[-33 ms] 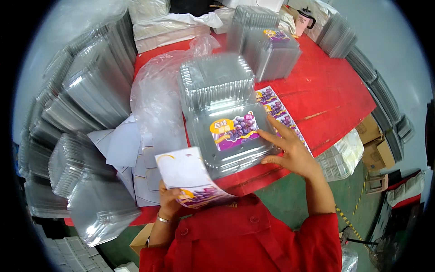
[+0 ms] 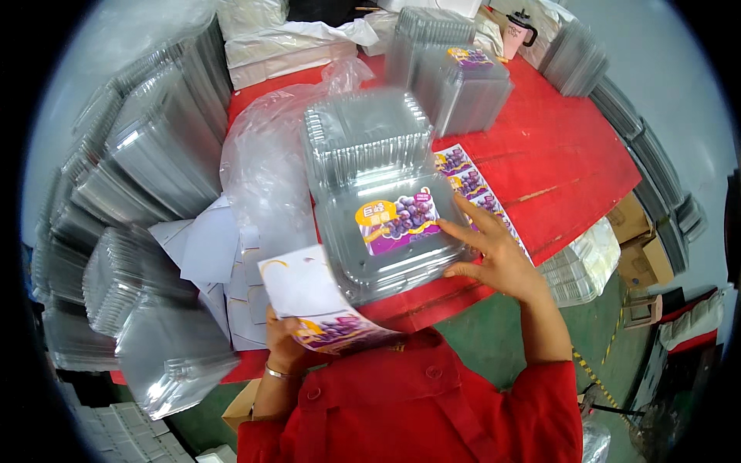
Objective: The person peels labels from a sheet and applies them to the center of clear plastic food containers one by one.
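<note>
A clear plastic clamshell box (image 2: 351, 258) lies in front of me, its lid facing up. A purple and yellow grape label (image 2: 397, 222) is on that lid. My right hand (image 2: 494, 255) rests at the lid's right side with fingers spread, the index fingertip at the label's right edge and the thumb near the box's corner. In my left hand (image 2: 284, 339) is a sheet of grape labels (image 2: 297, 282), partly bare white backing with a printed row along its lower part. It curls beside the box's near left corner. The left fingers are partly hidden by the sheet.
Behind the box stands a nested stack of clear containers (image 2: 367, 127). More grape label sheets (image 2: 472, 184) lie right of it on the red table (image 2: 571, 147). Clear stacks (image 2: 166, 143), a plastic bag (image 2: 266, 154) and white papers (image 2: 212, 247) crowd the left. A pink tumbler (image 2: 515, 37) stands far right.
My left hand and the label sheet have shifted slightly left and up. The right hand keeps its place on the box.
</note>
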Demonstrator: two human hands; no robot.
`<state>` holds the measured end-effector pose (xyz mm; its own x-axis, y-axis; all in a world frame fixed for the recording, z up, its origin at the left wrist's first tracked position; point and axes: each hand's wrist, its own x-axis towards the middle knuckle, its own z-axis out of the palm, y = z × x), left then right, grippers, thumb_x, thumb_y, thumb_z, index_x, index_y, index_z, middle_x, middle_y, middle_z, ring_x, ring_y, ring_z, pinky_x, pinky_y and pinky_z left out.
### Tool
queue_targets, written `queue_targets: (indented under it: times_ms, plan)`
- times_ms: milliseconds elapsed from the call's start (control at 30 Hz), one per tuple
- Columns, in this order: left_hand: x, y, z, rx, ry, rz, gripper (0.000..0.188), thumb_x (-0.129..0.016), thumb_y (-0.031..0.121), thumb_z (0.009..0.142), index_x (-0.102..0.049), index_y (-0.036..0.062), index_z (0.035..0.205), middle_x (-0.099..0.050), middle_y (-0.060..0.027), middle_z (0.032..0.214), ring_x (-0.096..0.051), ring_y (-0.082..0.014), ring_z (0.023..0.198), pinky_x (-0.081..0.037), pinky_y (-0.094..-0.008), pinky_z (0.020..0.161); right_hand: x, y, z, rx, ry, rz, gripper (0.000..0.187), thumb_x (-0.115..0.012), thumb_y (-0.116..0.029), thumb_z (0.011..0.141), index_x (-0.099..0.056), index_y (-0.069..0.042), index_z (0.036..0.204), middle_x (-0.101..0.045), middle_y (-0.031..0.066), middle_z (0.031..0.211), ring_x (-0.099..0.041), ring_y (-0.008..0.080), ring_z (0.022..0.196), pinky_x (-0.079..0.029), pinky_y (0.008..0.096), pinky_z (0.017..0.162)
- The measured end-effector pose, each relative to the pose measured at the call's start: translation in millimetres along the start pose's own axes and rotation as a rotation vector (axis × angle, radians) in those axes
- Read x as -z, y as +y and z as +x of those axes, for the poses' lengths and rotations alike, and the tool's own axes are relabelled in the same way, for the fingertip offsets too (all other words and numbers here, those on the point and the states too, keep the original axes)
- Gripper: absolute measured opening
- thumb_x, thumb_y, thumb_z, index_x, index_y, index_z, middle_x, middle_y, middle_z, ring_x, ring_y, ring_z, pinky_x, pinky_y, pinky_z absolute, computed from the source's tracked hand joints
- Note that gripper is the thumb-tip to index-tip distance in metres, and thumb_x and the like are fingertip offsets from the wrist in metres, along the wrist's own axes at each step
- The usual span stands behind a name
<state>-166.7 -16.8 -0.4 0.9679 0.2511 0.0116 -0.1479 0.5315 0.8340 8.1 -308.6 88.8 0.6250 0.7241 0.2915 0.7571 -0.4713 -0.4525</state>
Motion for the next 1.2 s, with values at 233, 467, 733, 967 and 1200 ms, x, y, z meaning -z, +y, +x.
queue_targets:
  times_ms: [233,467,733,967,1200]
  plan:
    - [10,4,9,-0.132,-0.244,-0.284,0.061,-0.054,0.036,0.076,-0.053,-0.0065,0.121,-0.053,-0.0243,0.123,-0.050,-0.0365,0.117,-0.035,-0.0484,0.101,0,8,-3,-0.019,0.057,0.148,0.042,-0.077,-0.017,0.069,-0.066,-0.010,0.109,-0.051,0.0146,0.130,-0.049,0.0323,0.118,-0.040,0.0399,0.098]
    - [-19,8,5,-0.157,-0.289,-0.316,0.030,-0.054,0.036,0.082,-0.068,0.0220,0.105,-0.045,-0.0183,0.136,-0.036,-0.0374,0.129,-0.030,-0.0533,0.103,10,6,7,0.054,0.266,0.189,0.023,-0.075,-0.015,0.072,-0.071,-0.007,0.093,-0.065,0.0115,0.109,-0.059,0.0296,0.105,-0.045,0.0385,0.090]
    - [-36,12,9,-0.317,-0.129,-0.250,0.032,-0.054,0.044,0.083,-0.066,0.0268,0.107,-0.043,-0.0089,0.140,-0.030,-0.0357,0.133,-0.030,-0.0543,0.103,18,2,26,0.056,0.337,0.230,0.019,-0.075,-0.015,0.072,-0.069,-0.004,0.086,-0.068,0.0122,0.098,-0.064,0.0279,0.093,-0.049,0.0361,0.080]
    - [-53,17,13,-0.380,-0.120,-0.216,0.031,-0.056,0.044,0.082,-0.067,0.0257,0.104,-0.044,-0.0104,0.139,-0.031,-0.0390,0.131,-0.032,-0.0506,0.101,21,16,64,0.381,0.613,-0.012,0.025,-0.076,-0.017,0.070,-0.066,-0.001,0.086,-0.067,0.0119,0.086,-0.065,0.0269,0.078,-0.052,0.0338,0.066]
    - [-49,22,-4,-0.365,-0.048,-0.161,0.076,-0.061,0.038,0.070,-0.043,-0.0126,0.124,-0.052,-0.0286,0.123,-0.057,-0.0394,0.102,-0.047,-0.0400,0.081,26,45,105,0.618,0.691,-0.042,0.034,-0.076,-0.031,0.066,-0.065,-0.003,0.082,-0.065,0.0083,0.077,-0.063,0.0244,0.068,-0.050,0.0310,0.056]
